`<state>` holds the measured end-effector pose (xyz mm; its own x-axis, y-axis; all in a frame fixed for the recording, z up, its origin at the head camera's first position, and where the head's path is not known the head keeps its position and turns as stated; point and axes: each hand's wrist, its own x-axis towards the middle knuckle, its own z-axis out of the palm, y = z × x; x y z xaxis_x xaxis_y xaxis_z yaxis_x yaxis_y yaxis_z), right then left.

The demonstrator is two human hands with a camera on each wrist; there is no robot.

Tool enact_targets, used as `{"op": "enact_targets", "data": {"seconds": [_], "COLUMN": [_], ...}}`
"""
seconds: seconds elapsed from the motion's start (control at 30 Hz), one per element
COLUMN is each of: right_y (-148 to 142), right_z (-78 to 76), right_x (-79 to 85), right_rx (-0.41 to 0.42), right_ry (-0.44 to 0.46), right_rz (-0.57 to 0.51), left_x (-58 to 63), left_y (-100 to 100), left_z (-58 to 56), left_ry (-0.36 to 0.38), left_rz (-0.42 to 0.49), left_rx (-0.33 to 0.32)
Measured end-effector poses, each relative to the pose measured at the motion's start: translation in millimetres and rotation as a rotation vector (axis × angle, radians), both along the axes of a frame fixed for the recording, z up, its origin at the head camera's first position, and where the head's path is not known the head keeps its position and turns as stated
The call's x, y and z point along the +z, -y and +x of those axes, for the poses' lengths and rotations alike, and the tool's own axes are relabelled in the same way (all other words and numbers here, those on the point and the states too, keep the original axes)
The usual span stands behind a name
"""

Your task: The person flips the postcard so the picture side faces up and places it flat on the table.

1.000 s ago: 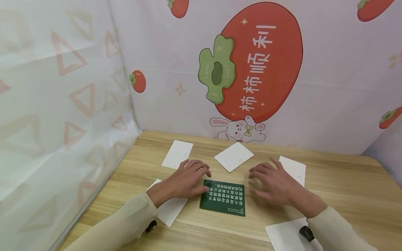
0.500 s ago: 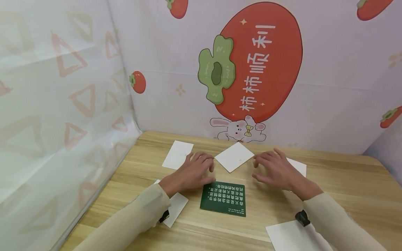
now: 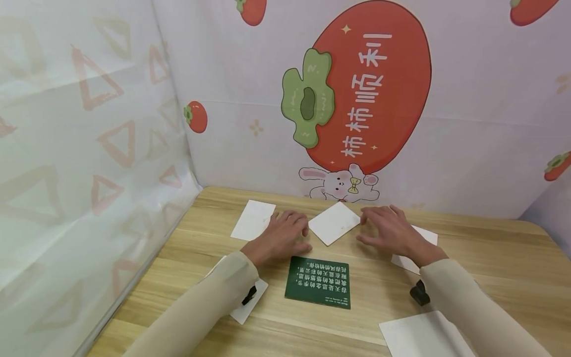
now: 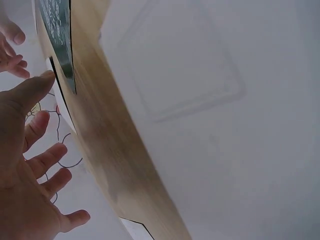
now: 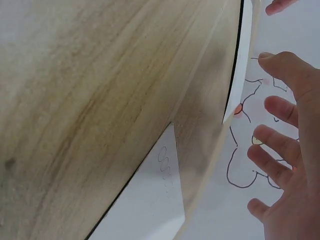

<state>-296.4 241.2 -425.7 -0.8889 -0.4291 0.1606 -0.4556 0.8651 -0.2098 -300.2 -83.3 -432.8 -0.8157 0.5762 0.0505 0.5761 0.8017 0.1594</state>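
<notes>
A white card (image 3: 334,223) lies turned like a diamond at the back middle of the table. On its left side is my left hand (image 3: 284,237), fingers loosely bent and holding nothing. My right hand (image 3: 389,232) is at the card's right corner, also holding nothing; whether its fingertips touch the card, I cannot tell. In the left wrist view the left hand's fingers (image 4: 47,160) are spread apart, and the right wrist view has the right hand's fingers (image 5: 277,142) spread too. Nearer to me lies a green card (image 3: 317,282) with white writing.
More white cards lie around: one at back left (image 3: 253,219), one partly under the left sleeve (image 3: 250,303), one behind the right wrist (image 3: 426,235), and one at front right (image 3: 421,337). The wooden table (image 3: 312,329) meets a printed cloth (image 3: 482,163) behind.
Both hands have moved away from me, from beside the green card to either side of the back middle white card. The green card is now fully uncovered. The cards look unmoved.
</notes>
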Motion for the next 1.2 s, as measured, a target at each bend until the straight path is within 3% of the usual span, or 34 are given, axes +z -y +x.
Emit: {"op": "enact_targets", "data": {"seconds": [0.43,0.73,1.2], "right_y": [7,11,15], "right_z": [-20.9,-26.4,-28.7], "right_x": [-9.6,-15.0,-20.0], "right_rx": [-0.065,-0.086,-0.069], "right_ry": [0.068,0.096,0.071], "right_rz": [-0.047,-0.038,-0.04], "left_x": [-4.8,-7.7,-8.6], "left_y": [-13,-25,-33], "left_z": [-15.5,-22.0,-26.3], "left_ry": [0.08,0.137,0.123], "left_rz": [-0.02,-0.001,-0.037], "left_rx": [0.071,0.084,0.118]}}
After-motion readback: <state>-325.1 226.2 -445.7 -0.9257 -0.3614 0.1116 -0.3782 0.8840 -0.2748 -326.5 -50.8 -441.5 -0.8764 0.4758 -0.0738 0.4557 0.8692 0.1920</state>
